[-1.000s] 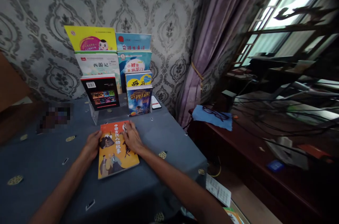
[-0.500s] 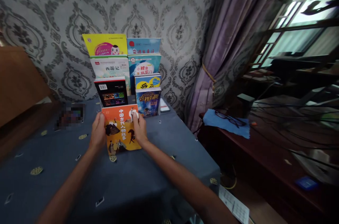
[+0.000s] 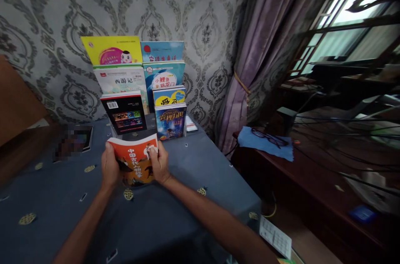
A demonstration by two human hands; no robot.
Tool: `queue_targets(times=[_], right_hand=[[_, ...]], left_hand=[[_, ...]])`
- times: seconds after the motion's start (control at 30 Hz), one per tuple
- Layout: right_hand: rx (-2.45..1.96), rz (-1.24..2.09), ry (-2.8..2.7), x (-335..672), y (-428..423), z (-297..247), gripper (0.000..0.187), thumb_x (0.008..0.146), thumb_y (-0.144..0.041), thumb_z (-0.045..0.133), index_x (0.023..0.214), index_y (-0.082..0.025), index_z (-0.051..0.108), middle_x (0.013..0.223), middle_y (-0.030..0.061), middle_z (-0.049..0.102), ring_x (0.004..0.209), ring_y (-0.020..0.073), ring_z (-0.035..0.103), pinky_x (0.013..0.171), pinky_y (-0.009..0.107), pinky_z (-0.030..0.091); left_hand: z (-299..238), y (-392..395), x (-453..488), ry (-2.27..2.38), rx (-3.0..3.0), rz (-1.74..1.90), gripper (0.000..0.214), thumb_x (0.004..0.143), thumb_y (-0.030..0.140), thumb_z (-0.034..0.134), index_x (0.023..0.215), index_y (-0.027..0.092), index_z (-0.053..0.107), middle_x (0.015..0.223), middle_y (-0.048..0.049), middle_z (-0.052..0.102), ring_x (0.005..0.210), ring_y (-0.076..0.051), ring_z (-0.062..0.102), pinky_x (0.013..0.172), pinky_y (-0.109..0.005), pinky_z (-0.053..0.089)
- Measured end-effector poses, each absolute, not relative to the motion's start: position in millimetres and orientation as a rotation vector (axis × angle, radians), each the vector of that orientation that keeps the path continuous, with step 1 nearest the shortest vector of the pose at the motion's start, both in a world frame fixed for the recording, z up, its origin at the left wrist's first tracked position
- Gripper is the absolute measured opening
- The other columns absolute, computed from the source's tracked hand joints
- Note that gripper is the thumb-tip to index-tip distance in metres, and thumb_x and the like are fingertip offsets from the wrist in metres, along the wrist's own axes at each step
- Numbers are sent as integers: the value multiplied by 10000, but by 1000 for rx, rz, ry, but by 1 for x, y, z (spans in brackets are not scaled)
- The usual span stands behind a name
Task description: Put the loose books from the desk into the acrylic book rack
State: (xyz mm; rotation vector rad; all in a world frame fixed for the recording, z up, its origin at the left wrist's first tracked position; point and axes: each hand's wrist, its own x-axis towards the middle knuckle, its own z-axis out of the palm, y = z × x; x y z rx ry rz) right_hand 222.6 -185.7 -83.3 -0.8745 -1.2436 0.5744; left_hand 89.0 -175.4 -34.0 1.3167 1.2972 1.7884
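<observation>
An orange paperback book (image 3: pixel 136 164) is held between my two hands over the blue tablecloth, its cover bowed and its page edges turned up toward me. My left hand (image 3: pixel 111 166) grips its left edge. On the right edge my right hand (image 3: pixel 161 163) has its thumb on the cover. Just behind stands a black book (image 3: pixel 125 114) in a stepped row with a white book (image 3: pixel 121 80) and a yellow book (image 3: pixel 112 50). To their right stand a dark blue book (image 3: pixel 171 121), a yellow-and-blue book (image 3: pixel 169 96) and two light blue books, one of them in front (image 3: pixel 164 75).
The table (image 3: pixel 200 222) has a blue patterned cloth. A dark flat item (image 3: pixel 75 143) lies at its left, a brown box (image 3: pixel 18 101) beyond. On the right, a dark red desk (image 3: pixel 312 180) carries glasses (image 3: pixel 270 137) on a blue cloth (image 3: pixel 250 143), plus tangled cables.
My hands have drawn the orange book back from the black book and tipped it, so its top page edges show. The cover is now bent. The camera view has shifted slightly.
</observation>
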Motion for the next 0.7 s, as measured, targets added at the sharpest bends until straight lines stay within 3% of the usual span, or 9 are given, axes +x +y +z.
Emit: queue_targets(times=[0.23,0.37,0.53,0.7], right_hand=[[-877,550,-1245,225,-185,-85,293,940,-491,437,832,-229,508,673,-31,541,624,147,503,614,257,417],[-897,568,-1232,226,-186,-87,293,941,-489,430,872,-224,536,724,-9,584,695,168,550,647,264,448],[-942,572,-1220,227,-183,-95,292,962,-473,432,890,-221,561,766,9,632,742,181,582,668,269,464],[-902,624,-1245,229,-186,-91,338,968,-497,462,964,-201,627,852,23,689,786,183,611,703,272,489]], left_hand=[[-41,-178,87,1474,1258,1844,709,735,916,427,558,230,415,505,44,389,506,-120,330,444,-259,319],[-53,-179,86,1399,1241,1862,711,720,914,449,605,215,512,579,13,524,549,-140,431,490,-268,386],[-76,-177,85,1206,1196,1764,652,782,822,514,815,191,673,743,-26,670,735,-199,625,686,-295,513],[-74,-173,81,1068,1227,1709,574,869,724,517,980,185,679,919,-41,723,855,-195,666,792,-293,527]])
